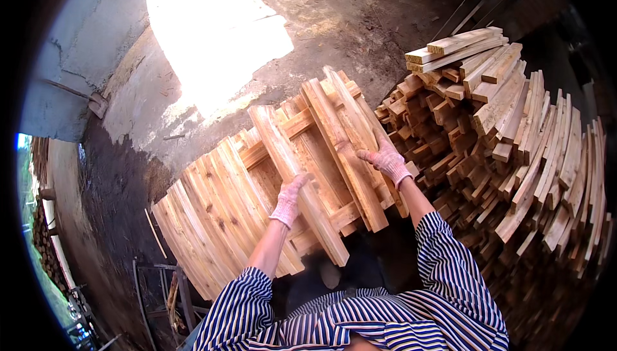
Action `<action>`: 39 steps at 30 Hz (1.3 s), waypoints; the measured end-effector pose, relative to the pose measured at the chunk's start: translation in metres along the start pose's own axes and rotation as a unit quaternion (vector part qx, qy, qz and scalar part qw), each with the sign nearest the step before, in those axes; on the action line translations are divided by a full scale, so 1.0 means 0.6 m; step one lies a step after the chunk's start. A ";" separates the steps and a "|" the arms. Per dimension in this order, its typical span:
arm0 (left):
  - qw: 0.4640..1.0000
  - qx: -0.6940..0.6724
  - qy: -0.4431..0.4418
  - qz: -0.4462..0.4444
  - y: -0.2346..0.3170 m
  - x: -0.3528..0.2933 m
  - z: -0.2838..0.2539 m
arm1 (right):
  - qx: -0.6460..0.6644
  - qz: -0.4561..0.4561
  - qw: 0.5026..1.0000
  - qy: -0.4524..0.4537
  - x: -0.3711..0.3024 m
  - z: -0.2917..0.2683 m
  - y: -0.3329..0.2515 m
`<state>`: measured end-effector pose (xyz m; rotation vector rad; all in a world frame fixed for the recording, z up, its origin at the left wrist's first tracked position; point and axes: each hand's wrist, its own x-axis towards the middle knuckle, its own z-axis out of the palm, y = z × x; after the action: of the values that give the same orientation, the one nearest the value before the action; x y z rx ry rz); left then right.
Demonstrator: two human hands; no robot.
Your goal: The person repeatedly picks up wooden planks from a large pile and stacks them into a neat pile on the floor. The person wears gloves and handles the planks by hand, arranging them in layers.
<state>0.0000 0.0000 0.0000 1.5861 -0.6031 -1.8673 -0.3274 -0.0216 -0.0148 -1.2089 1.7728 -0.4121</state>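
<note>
My left hand (292, 198), in a pale pinkish work glove, is closed around a wooden plank (277, 145). That plank lies slanted across a crosspiece (299, 123) of a slatted wooden panel. My right hand (387, 159), gloved alike, grips another plank (350, 108) at the panel's right end, with its thumb on the near side and some fingers hidden. A further loose plank (334, 142) rests between my hands. Left of them, several planks (218, 203) lie side by side as a flat surface. Gaps between the planks near my hands show boards underneath.
A tall stack of wooden strips (501, 113) stands close on my right, its ends jutting unevenly. Bright light falls on the bare floor (347, 17) ahead. A grey wall (83, 49) rises at the left. A metal frame (160, 293) stands at the lower left.
</note>
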 end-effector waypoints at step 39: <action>0.631 0.772 0.050 0.056 0.037 -0.086 -0.306 | -0.209 -0.065 0.976 0.014 -0.197 0.407 -0.279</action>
<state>0.1887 0.0285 0.0186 2.3330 -2.5948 -0.8178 -0.0215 0.0550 0.0330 -1.6255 1.8665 -0.1292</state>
